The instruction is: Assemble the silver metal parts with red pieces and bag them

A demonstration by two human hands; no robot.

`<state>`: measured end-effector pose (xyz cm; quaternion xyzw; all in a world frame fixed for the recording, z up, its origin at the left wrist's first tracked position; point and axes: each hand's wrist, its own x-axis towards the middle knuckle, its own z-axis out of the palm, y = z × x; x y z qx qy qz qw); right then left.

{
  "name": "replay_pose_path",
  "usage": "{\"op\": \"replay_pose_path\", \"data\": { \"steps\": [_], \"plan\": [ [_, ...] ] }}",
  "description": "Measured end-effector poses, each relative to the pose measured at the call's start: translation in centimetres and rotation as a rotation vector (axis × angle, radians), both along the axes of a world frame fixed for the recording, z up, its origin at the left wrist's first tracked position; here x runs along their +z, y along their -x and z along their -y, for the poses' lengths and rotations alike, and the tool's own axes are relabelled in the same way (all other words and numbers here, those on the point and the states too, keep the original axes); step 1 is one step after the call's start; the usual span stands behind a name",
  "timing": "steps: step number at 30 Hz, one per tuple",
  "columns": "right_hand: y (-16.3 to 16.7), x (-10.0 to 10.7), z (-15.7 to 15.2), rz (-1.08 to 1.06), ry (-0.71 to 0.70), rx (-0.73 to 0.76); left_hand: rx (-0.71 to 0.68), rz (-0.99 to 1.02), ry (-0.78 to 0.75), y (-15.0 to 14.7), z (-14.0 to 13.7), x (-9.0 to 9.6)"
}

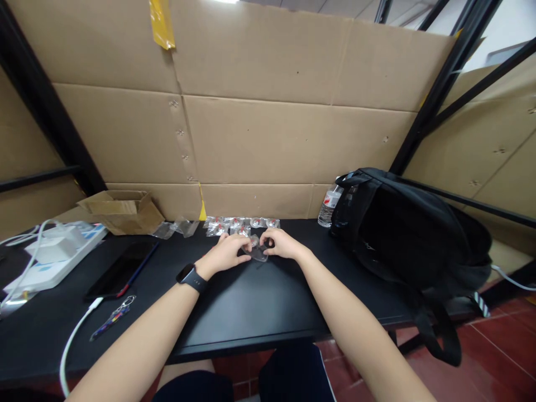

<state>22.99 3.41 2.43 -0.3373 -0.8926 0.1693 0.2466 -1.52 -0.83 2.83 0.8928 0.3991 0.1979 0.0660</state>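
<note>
A small transparent plastic bag (259, 255) is between my hands, just above or on the black tabletop (257, 301). Something small, round and pale shows at its upper part, too small to make out. My left hand (226, 252), with a dark watch on the wrist, has its thumb and fingers closed on the bag's left side. On the right side, my right hand (281, 243) pinches the bag with bent fingers. Just beyond lie several small packets (216, 228) of transparent film with red bits inside, lined up along the cardboard wall.
Left of me are an open cardboard box (129, 215), crumpled plastic bags (184, 226), a white power strip (58, 265), a phone (121, 271) on a white cable and a keychain (112, 319). A water bottle (329, 207) and black backpack (410, 234) stand right. Cardboard (259, 145) walls the back.
</note>
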Motion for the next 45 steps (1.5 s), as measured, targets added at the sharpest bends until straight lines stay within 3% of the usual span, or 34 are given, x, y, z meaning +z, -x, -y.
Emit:
{"op": "replay_pose_path", "data": {
  "steps": [7,13,18,23,28,34,39,45],
  "plan": [
    [0.0,0.3,-0.3,-0.123,0.08,0.001,0.013,0.087,0.037,0.7,0.0,1.0],
    [-0.2,0.6,-0.5,-0.272,0.339,-0.07,0.293,0.361,0.13,1.1,-1.5,0.2],
    [0.4,0.0,-0.5,-0.458,0.452,-0.135,0.397,0.425,0.241,0.5,-1.7,-0.3],
    [1.1,-0.5,-0.3,-0.287,0.333,-0.188,0.527,0.311,0.232,-0.3,-0.8,-0.3],
    [1.8,-0.7,0.1,-0.047,0.123,-0.205,0.456,0.126,0.159,-0.9,-0.3,-0.7],
    [2.2,-1.3,0.2,0.07,-0.108,-0.115,0.389,-0.015,0.01,-0.6,-0.3,-1.3],
    [2.6,-1.1,0.4,0.12,-0.106,-0.14,0.315,-0.029,0.002,-0.5,-0.2,-1.1],
    [2.5,-0.2,0.7,0.004,0.008,-0.155,0.368,0.045,0.01,-0.7,-0.2,-0.8]
  ]
}}
